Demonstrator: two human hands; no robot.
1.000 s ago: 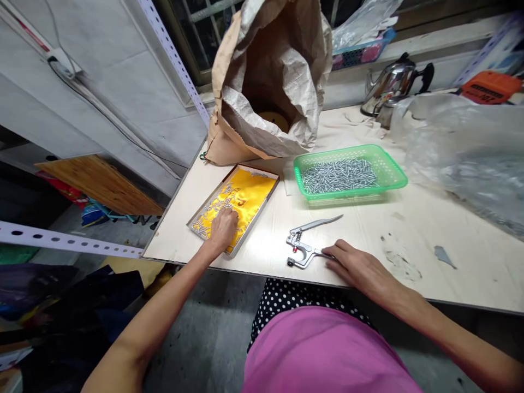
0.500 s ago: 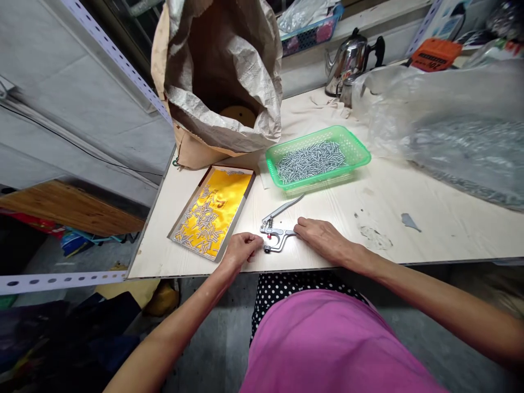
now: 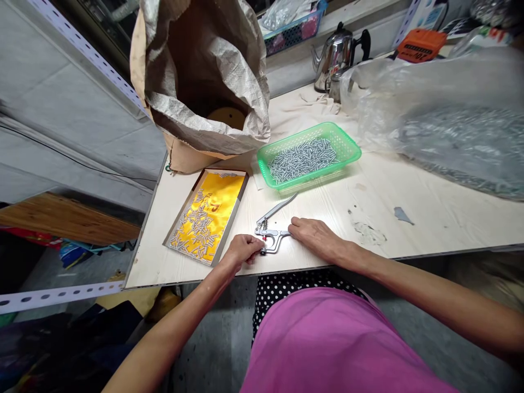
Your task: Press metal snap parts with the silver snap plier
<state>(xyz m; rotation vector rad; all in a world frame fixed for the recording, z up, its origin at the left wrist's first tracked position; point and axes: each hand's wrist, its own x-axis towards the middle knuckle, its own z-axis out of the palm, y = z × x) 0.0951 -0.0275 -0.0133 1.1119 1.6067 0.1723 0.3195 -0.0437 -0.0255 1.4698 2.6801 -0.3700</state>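
Left hand (image 3: 241,251) has come off the yellow tray (image 3: 227,188), where it was a second ago, and now sits curled with fingertips pinched at the head of the pliers (image 3: 272,236); whether it holds anything, can't tell. Right hand (image 3: 313,237) stays palm-down, fingers loose over the lower handle, not wrapped round it. One pair of silver pliers, red at the pivot, upper handle sprung up, near the worktop's (image 3: 409,180) front edge; one tray, one green basket (image 3: 315,173), pins (image 3: 303,158) in both beyond counting.
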